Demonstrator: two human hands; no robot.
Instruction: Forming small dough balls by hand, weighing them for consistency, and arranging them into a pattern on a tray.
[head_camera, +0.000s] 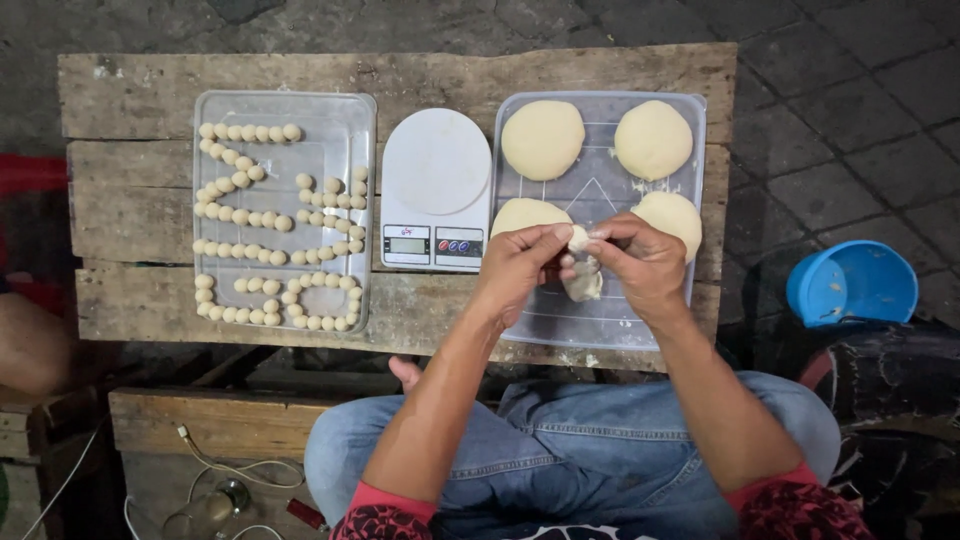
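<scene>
1. Rough wooden planks form a low table (400, 75) set on a paved stone floor, and a white kitchen scale (436, 188) stands at its middle; every place below is told from that scale.
2. Just right of the scale lies a clear plastic tray (600, 320) with four big dough rounds: two at its far end (542, 139) (653, 139) and two nearer (525, 213) (672, 215), both partly hidden by the hands.
3. Both hands meet over this tray, right of the scale and a little nearer the person. The left hand (515, 268) and right hand (645, 265) each pinch with thumb and fingertips, narrowly closed on one small dough piece (578, 238) held between them.
4. A soft strand of dough (583, 282) hangs below the pinched piece, its long axis running down toward the tray floor; both hands are equally close to it.
5. Left of the scale, a second clear tray (285, 105) holds many small dough balls (250, 133) in rows. The scale stands between it and the hands.
6. Far right of the scale, off the table, sits a blue plastic bowl (852, 283) on the ground.
</scene>
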